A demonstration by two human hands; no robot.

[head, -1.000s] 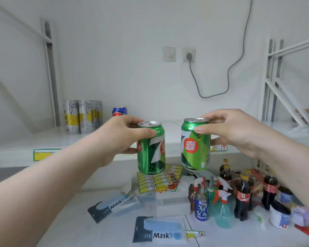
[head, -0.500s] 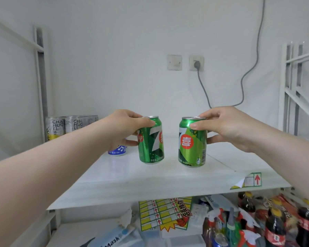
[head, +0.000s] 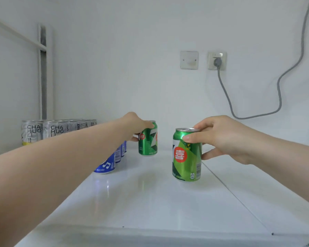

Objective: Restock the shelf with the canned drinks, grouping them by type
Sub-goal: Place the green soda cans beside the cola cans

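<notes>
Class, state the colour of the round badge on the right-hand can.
Orange-red badge, white character, on the green can in the right hand; head view.

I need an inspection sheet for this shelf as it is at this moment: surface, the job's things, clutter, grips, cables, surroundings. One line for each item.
Surface: white shelf, glossy, reflecting the cans.
Job's things: two upright green cans, the far green can and the near green can; a row of blue cans to their left; silver cans at the far left.
Clutter: nothing seen.
Grips: left hand grips the far green can at its top; right hand holds the near green can just below its rim.
Cables: grey cable runs from a plug in the wall socket and loops along the wall.
Surroundings: white wall, blank wall plate, white frame upright at the left.
</notes>
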